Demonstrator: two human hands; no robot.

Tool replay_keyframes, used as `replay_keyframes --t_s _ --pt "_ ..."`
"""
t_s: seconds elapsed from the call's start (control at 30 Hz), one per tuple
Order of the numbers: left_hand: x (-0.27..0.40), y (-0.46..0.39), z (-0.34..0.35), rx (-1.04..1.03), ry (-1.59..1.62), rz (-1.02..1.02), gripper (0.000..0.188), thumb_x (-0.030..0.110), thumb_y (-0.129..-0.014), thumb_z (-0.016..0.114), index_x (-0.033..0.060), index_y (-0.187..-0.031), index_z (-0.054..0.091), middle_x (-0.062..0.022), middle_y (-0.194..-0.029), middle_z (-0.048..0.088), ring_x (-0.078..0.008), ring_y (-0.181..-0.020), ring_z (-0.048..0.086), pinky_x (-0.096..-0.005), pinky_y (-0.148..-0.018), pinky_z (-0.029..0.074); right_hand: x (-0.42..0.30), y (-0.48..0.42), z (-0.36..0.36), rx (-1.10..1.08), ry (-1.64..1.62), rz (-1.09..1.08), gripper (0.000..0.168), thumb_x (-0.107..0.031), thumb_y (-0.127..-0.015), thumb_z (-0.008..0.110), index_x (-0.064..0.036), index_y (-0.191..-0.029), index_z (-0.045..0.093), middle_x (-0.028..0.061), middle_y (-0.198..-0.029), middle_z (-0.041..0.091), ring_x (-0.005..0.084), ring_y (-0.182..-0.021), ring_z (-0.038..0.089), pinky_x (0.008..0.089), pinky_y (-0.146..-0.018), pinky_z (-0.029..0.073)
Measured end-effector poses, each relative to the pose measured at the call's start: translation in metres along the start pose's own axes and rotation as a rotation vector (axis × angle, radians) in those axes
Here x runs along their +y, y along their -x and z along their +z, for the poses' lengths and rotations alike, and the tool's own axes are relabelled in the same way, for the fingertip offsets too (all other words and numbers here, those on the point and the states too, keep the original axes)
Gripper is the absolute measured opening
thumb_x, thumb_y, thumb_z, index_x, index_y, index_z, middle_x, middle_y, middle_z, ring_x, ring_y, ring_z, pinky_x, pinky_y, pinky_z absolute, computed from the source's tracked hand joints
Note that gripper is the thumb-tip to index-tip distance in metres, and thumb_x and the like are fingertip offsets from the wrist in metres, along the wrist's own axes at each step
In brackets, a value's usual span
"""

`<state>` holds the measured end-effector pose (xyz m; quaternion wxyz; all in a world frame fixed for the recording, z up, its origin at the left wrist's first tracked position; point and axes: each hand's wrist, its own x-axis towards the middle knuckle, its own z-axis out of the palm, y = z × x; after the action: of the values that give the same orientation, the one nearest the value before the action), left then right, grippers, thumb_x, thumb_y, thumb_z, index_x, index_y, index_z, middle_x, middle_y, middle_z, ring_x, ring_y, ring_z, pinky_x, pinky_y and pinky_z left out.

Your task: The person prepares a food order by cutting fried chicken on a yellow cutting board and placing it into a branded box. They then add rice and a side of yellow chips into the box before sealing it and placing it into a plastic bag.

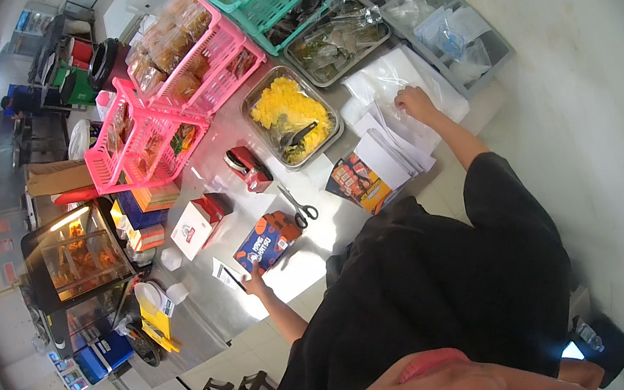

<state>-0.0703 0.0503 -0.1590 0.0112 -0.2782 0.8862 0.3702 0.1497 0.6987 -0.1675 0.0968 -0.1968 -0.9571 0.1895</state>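
Observation:
At the near left of the steel table, my left hand (255,283) grips a thin black object (234,279), seen edge-on and too small to name. A white paper slip (219,269) lies beside it. My thumb is by the edge of a printed blue and orange food box (263,243); whether they touch is unclear. Out to the right, my right hand (414,102) has curled fingers over clear plastic bags (391,79); its fingertips are partly hidden. Below that hand are white paper bags (387,153) and printed orange-and-black sheets (361,182).
Black-handled scissors (303,211), a red tape dispenser (249,170) and a white-and-red box (194,229) lie between my hands. Beyond are a tray of yellow food (291,114), pink baskets (193,88), a green basket (271,1) and a grey divided bin (487,69). A lit food warmer (79,254) stands left.

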Motion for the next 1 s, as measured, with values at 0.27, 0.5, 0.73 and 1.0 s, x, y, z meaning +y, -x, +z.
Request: replay_keyframes --t_s 0.27,0.5,0.73,1.0 --pt "0.162 0.179 0.076 -0.893 0.25 0.572 0.041 0.001 -0.085 0.055 0.0021 -0.126 0.051 -0.0112 -0.118 0.059 -0.0204 -0.102 0.058 -0.0317 -0.088 0.046 -0.119 -0.03 -0.145 0.248 -1.07 -0.019 0.013 0.003 -0.089 0.049 -0.006 -0.097 0.052 -0.0015 -0.077 0.05 0.0085 -0.067 0.05 0.0249 -0.063 0.044" --pt "0.275 0.31 0.08 -1.967 1.274 -0.357 0.059 0.025 -0.09 0.063 0.0174 -0.143 0.037 -0.016 -0.15 0.032 -0.0367 -0.136 0.031 -0.0518 -0.112 0.026 -0.206 -0.027 -0.218 0.3 -0.896 0.225 0.006 -0.007 -0.095 0.049 -0.005 -0.1 0.05 0.0076 -0.086 0.059 0.0171 -0.084 0.061 0.0302 -0.077 0.048" --pt "0.237 0.199 0.045 -2.328 1.703 0.176 0.102 0.063 -0.071 0.066 0.0171 -0.15 0.02 -0.0281 -0.152 0.016 -0.0504 -0.138 0.019 -0.0739 -0.103 0.017 -0.193 0.017 -0.192 0.093 -1.053 0.292 0.006 -0.016 -0.1 0.046 -0.011 -0.097 0.045 0.0012 -0.07 0.052 0.0015 -0.044 0.035 0.0199 -0.036 0.023" --pt "0.223 0.173 -0.039 -1.619 0.688 0.251 0.041 0.009 -0.086 0.066 0.0005 -0.124 0.053 -0.01 -0.099 0.068 -0.0112 -0.082 0.065 -0.0252 -0.075 0.053 -0.212 0.018 -0.179 0.026 -1.056 0.242 0.009 -0.018 -0.101 0.043 -0.01 -0.105 0.043 0.0068 -0.075 0.059 0.0063 -0.035 0.034 0.0237 -0.031 0.023"
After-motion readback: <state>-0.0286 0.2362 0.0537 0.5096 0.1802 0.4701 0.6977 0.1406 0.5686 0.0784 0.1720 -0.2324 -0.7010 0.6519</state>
